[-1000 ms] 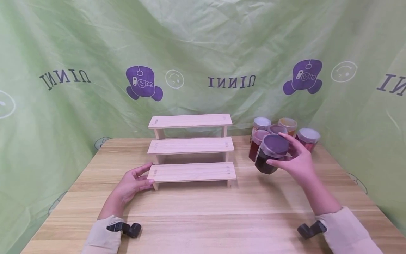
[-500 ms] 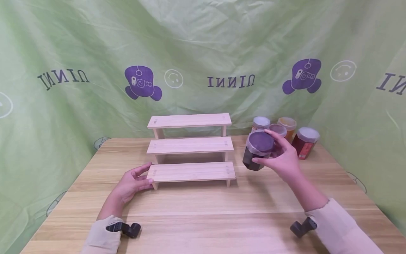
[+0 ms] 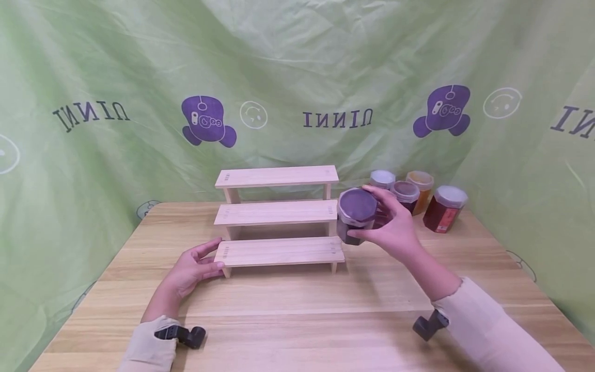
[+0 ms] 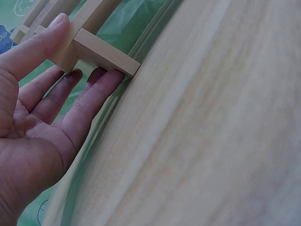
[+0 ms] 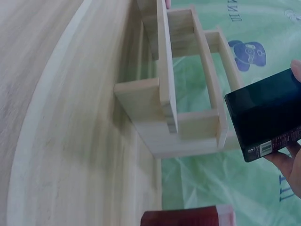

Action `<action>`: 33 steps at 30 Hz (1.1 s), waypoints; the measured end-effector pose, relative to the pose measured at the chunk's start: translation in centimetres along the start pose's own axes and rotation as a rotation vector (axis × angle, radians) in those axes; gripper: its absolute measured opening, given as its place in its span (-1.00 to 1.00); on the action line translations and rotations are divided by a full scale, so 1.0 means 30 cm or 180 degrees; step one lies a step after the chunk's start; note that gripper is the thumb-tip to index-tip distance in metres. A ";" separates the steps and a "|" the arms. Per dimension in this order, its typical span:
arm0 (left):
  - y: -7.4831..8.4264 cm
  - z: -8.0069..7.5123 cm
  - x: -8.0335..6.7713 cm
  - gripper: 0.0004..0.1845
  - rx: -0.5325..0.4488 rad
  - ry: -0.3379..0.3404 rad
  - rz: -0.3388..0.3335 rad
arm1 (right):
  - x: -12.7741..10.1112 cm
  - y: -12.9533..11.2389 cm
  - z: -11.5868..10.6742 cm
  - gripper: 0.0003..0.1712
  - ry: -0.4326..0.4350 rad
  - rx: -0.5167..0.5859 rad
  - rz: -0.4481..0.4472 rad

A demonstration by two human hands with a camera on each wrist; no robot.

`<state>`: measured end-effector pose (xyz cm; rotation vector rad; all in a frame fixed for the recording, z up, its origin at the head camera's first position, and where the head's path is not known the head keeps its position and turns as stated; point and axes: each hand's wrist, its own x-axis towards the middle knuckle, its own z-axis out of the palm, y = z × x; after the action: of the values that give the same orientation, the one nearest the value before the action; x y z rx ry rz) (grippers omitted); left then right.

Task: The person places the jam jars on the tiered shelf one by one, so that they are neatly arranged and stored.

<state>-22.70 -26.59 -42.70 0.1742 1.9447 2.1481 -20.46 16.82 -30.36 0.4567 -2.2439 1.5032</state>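
Wooden table [image 3: 297,315] is filling the lower half of the head view, and both sleeves are entering from its bottom edge. Left of centre, the left hand [image 3: 192,268] is lying with fingers straight and relaxed, thumb [image 4: 44,42] and fingertips pressing against the end of the lowest step of the shelf [image 3: 279,217], apparently steadying it so it is not sliding. Right of centre, the right hand [image 3: 395,232] is gripping a dark jar [image 3: 355,216] with a purple lid, fingers curled round its side, holding it in the air just beside the right end of the middle step (clear of the wood, as far as the right wrist view is showing). The jar is tilting slightly toward the camera, likely because the wrist is reaching in from the side. Farther back, in the right middle of the frame, four more jars [image 3: 420,199] are standing close together on the table, near the green cloth [image 3: 297,77] hanging behind.
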 end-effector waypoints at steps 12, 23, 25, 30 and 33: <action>0.002 0.002 0.001 -0.15 0.0003 -0.0008 -0.0024 | 0.041 -0.026 0.068 -0.04 -0.0159 0.0361 -0.0225; 0.002 0.003 -0.001 -0.14 0.0045 0.0042 -0.0060 | 0.083 -0.050 0.139 -0.03 -0.0243 0.0652 -0.0318; 0.002 0.003 -0.002 -0.14 0.0047 0.0019 -0.0047 | 0.088 -0.055 0.151 -0.03 -0.0244 0.0711 -0.0307; 0.001 0.003 -0.002 -0.15 0.0035 0.0009 -0.0040 | 0.104 -0.063 0.183 -0.03 -0.0214 0.0840 -0.0331; 0.002 0.004 0.000 -0.15 0.0034 0.0038 -0.0057 | 0.117 -0.067 0.203 -0.04 -0.0199 0.0882 -0.0363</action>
<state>-22.66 -26.48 -42.63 0.1455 1.9570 2.1328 -23.43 10.27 -29.10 0.7099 -2.0226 1.7678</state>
